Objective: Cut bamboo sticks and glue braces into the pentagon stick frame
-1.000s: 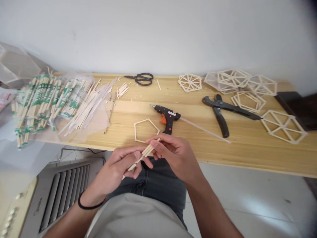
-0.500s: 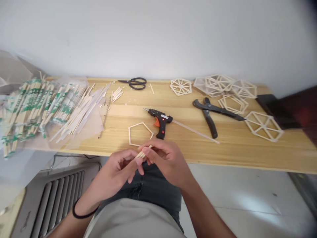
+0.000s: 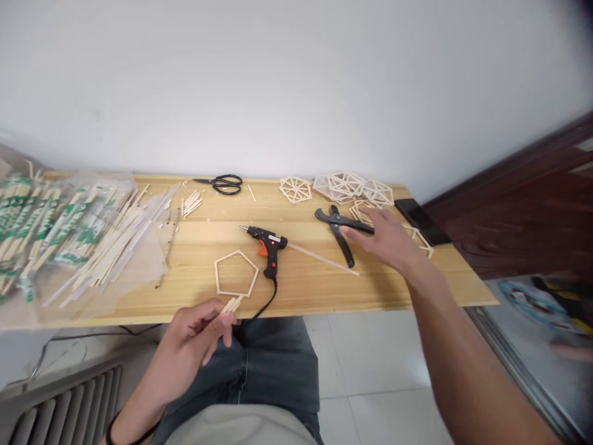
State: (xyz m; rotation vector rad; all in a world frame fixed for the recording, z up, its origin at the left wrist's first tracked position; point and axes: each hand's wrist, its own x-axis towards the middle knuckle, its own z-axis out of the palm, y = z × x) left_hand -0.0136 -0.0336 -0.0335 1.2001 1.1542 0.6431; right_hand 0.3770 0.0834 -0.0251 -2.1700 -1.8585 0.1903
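A short bundle of pale wooden sticks [image 3: 231, 304], long axis pointing toward 2 o'clock, is pinched in the left hand [image 3: 197, 337] just off the near edge of the light wooden table [image 3: 324, 290]. At 2 o'clock the right hand [image 3: 386, 238], fingers spread and holding nothing, rests over the black-handled cutting pliers [image 3: 336, 225]. A stick pentagon [image 3: 236, 273] and black glue gun [image 3: 266, 242] lie between, below a white wall [image 3: 296, 80]

pale matt wooden sticks [image 3: 230, 304] (smooth), black metal pliers [image 3: 340, 225], grained wood table [image 3: 315, 290].
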